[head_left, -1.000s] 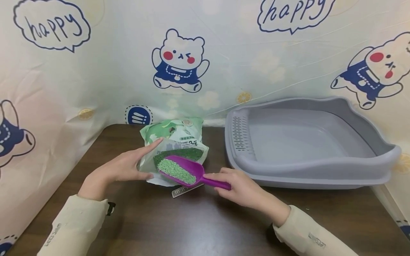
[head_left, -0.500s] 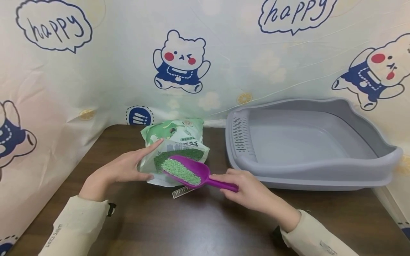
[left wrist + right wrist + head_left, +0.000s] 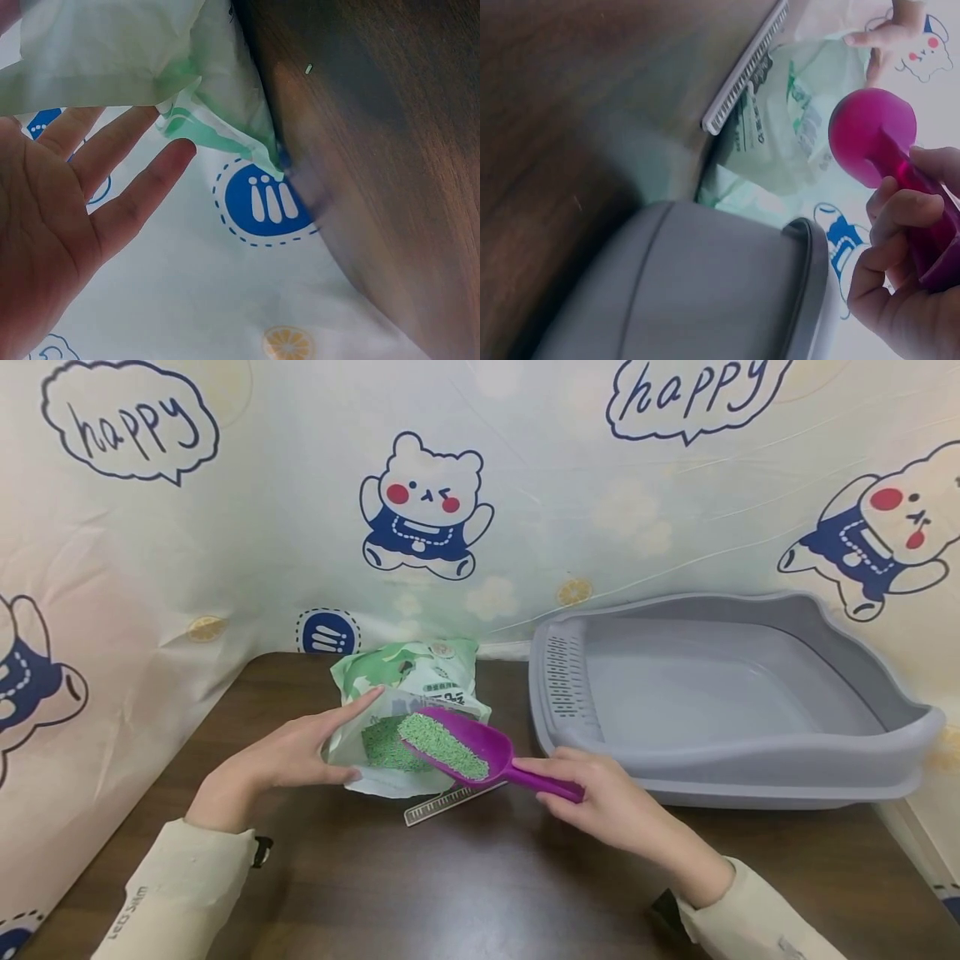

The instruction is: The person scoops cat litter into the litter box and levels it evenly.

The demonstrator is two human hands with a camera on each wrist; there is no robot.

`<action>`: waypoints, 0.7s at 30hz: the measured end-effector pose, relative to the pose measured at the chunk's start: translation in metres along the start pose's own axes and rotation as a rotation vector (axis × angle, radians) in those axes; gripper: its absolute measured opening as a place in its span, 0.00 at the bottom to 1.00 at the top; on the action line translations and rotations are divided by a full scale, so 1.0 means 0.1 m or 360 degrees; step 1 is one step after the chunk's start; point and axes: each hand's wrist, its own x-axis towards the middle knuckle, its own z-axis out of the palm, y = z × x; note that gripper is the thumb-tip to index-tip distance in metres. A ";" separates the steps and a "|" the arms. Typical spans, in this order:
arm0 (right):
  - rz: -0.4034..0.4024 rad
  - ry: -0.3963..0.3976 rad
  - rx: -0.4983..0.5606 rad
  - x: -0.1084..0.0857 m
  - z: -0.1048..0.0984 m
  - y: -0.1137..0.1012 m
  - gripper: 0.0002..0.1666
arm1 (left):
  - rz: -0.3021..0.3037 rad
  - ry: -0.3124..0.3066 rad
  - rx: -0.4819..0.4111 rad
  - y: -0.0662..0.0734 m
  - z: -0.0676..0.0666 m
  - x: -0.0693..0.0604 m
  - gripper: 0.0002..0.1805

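Observation:
A purple scoop (image 3: 491, 743) heaped with green pellets (image 3: 442, 745) is gripped by its handle in my right hand (image 3: 607, 797). Its front edge overlaps the mouth of a green and white bag (image 3: 405, 660), where more pellets show inside. My left hand (image 3: 288, 752) touches the left side of the bag's mouth, thumb low and a finger high. In the left wrist view the fingers of that hand (image 3: 67, 202) are spread and straight beside the bag (image 3: 105, 60). The right wrist view shows the scoop's underside (image 3: 870, 131) and curled fingers around the handle.
A large grey litter tray (image 3: 720, 764) with a slotted left edge stands at the right of the brown table (image 3: 420, 893). A slotted metallic strip (image 3: 435, 806) lies in front of the bag. Behind hangs a printed cloth (image 3: 540, 510).
My right hand has moved right with the loaded scoop, uncovering more of the pellets inside the bag and more of the slotted strip. The left hand has stayed at the bag.

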 end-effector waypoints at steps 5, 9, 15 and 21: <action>0.0032 0.0012 0.0000 0.00 -0.09 0.00 0.27 | 0.0009 0.0011 0.0003 -0.01 0.00 -0.01 0.58; 0.0058 0.0017 0.0010 -0.01 -0.18 0.02 0.28 | 0.0021 0.0014 0.0011 -0.02 0.01 0.00 0.58; 0.0016 0.0037 0.0007 -0.02 -0.32 0.08 0.27 | 0.0029 0.0013 0.0014 -0.02 0.01 0.00 0.58; 0.0029 0.0092 0.0016 -0.03 -0.49 0.14 0.27 | 0.0033 0.0018 0.0007 -0.02 0.00 0.00 0.58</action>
